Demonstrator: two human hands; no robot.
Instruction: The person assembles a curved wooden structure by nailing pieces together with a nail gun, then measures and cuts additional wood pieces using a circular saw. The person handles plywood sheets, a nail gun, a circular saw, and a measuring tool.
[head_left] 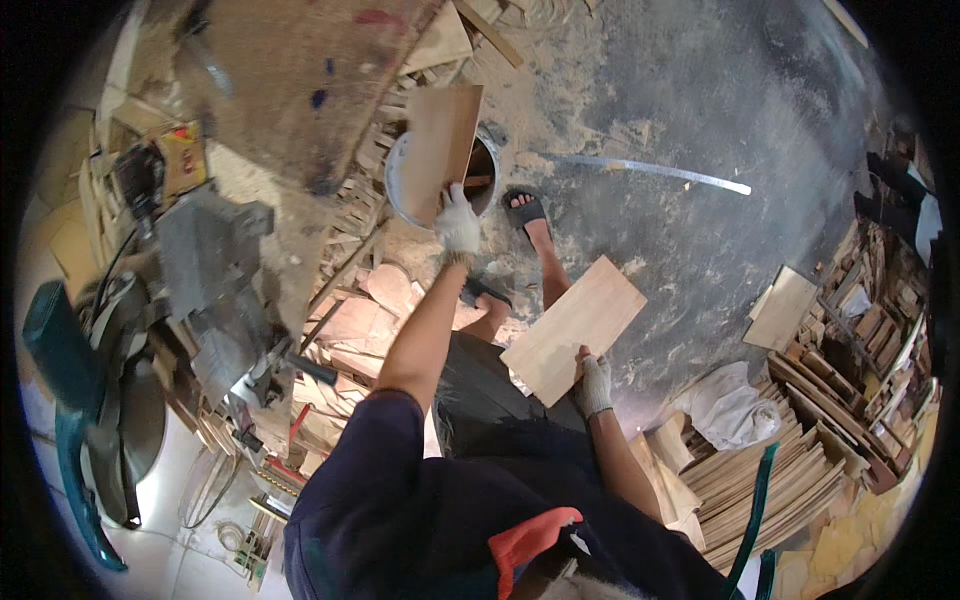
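My left hand [459, 226], in a pale work glove, is closed on the near end of a brown wooden board [440, 135]. This board is held out over a round bucket [397, 198], hiding much of its opening; a piece of wood shows inside. My right hand [594, 382], gloved too, grips the lower right edge of a lighter rectangular wooden board [575, 328]. That second board is tilted in front of my legs, apart from the first, and part of the right fingers is hidden.
On the left stands a miter saw [215, 260] with a green handle, beside a dusty worktable [290, 70]. Wood offcuts [350, 350] lie under the table edge. A metal strip [650, 168] is on the floor. At right are stacked boards [770, 480] and a white bag [728, 408].
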